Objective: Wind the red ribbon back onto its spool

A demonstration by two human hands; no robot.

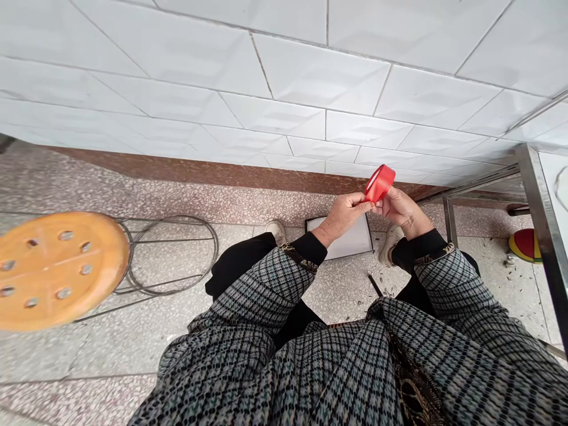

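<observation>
A roll of shiny red ribbon [384, 182] is held up in front of me, close to the tiled wall and tilted so that its white inner ring shows. My left hand [342, 214] pinches the lower left edge of the roll between thumb and fingers. From below and to the right, my right hand [403, 212] grips it too, its fingers curled and partly hidden behind the ribbon. The fingertips of both hands meet under the roll. Below them on the floor lies a flat white panel [348, 244] with a dark rim, between my shoes.
An orange round stool [62, 266] with holes in its seat and a wire frame is at left. White wall tiles [284, 118] rise ahead. A metal-legged table [539, 201] stands at right, with a red and yellow ball [526, 245] beneath. Small dark scraps litter the speckled floor [328, 284].
</observation>
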